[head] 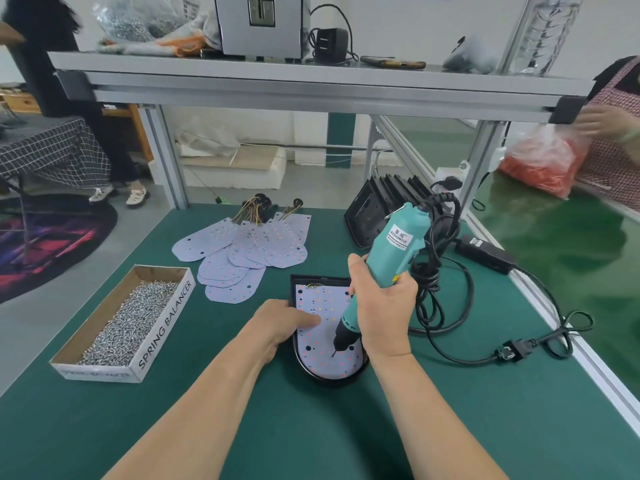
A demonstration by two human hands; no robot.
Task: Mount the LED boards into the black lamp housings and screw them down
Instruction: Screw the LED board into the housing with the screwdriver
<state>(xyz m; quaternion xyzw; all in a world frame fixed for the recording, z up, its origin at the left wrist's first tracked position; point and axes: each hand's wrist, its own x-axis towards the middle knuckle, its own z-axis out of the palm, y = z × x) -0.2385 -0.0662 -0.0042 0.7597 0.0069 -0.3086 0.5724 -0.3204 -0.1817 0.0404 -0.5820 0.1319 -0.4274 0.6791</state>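
From my feed I see a felt-like green mat [311,438] under both forearms. The housing [322,280] on it is glossy black plastic, square at the far end and rounded at the near end. The LED board [318,365] seated inside is a thin, pale, flat sheet cut to the same outline. The housing lies directly between the two hands, with the board face up. My left hand [284,320] lies on the board's left half, fingers straight and pressing flat against it. My right hand [384,306] is wrapped around the teal plastic body of the electric screwdriver [391,251], which tilts away to the right, and its dark bit touches the board near the rounded end, just inside the right wrist. The board is dotted with small red and orange-yellow LEDs in rows, has a few dark round holes, and carries thin wires at its far edge. Beyond the left hand, loose boards [239,258] of the same shape fan out overlapping. To the outer side of the left hand, a cardboard box [162,327] holds a heap of small shiny metal screws [128,323]. Beyond the right hand a stack of housings [377,206] stands on edge, with the black cord [427,275] coiled just to that hand's right.
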